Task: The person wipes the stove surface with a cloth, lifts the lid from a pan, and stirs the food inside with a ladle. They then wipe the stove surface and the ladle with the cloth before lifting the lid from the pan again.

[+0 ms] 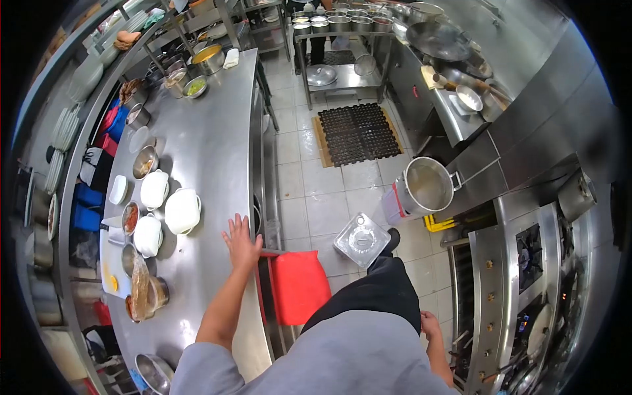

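Observation:
My left hand (242,245) lies with spread fingers on the right edge of a long steel worktable (217,131), holding nothing. Just left of it on the table stand several white lidded containers (182,210). A red, flat-topped thing (299,286) sits beside the table edge, right of my left forearm. My right hand (431,324) hangs low beside my hip; its fingers are partly hidden, and I cannot see whether it holds anything. In front of my foot on the tiled floor is a square clear-lidded container (362,239).
Right of the container stands a big metal pot (428,186), raised off the floor. A black rubber mat (359,133) lies farther ahead. Gas burners (528,258) run along my right; a wok (438,41) sits beyond. Shelves with plates (62,141) line the left. Someone stands at the far end.

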A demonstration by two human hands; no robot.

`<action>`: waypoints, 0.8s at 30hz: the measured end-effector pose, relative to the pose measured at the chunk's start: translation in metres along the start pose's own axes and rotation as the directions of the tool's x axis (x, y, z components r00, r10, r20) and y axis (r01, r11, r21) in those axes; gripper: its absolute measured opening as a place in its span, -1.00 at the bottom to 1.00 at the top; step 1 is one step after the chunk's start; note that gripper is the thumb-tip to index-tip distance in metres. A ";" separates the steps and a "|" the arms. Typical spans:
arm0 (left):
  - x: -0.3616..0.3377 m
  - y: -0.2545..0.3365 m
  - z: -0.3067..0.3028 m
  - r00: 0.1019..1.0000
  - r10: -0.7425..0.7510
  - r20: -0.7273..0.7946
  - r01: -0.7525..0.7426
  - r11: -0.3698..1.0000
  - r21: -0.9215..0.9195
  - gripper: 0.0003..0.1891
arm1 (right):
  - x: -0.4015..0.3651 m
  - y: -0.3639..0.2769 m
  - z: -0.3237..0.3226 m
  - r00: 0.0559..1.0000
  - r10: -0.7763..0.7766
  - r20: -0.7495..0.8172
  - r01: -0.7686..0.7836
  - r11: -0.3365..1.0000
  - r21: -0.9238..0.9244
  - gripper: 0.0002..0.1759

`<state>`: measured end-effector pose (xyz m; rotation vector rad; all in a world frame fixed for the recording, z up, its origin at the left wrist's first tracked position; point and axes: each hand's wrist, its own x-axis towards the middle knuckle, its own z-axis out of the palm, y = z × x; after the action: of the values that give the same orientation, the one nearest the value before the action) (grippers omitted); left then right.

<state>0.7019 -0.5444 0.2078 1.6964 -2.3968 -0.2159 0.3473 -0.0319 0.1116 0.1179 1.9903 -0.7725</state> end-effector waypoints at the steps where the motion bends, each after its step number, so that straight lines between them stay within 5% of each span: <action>1: 0.000 0.000 0.000 1.000 0.011 -0.006 -0.011 1.000 0.002 -0.31 | -0.002 0.006 0.002 0.998 0.055 0.023 -0.053 0.997 -0.059 -0.61; 6: 0.001 -0.003 0.004 0.999 0.019 -0.032 -0.018 0.999 0.035 -0.34 | 0.005 0.015 0.006 0.985 0.147 0.094 -0.127 0.973 -0.191 -0.63; 11: -0.001 -0.001 0.005 0.998 0.021 -0.067 -0.019 0.999 0.035 -0.34 | 0.037 0.009 -0.001 0.986 0.078 0.146 -0.072 0.997 -0.042 -0.65; 24: -0.001 -0.002 0.005 0.995 0.032 -0.091 -0.028 0.999 0.041 -0.37 | 0.040 0.039 -0.003 0.973 0.169 0.154 -0.167 0.986 -0.027 -0.66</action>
<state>0.7028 -0.5440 0.2020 1.6479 -2.3735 -0.0850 0.3386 -0.0081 0.0616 0.2084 1.8110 -0.6394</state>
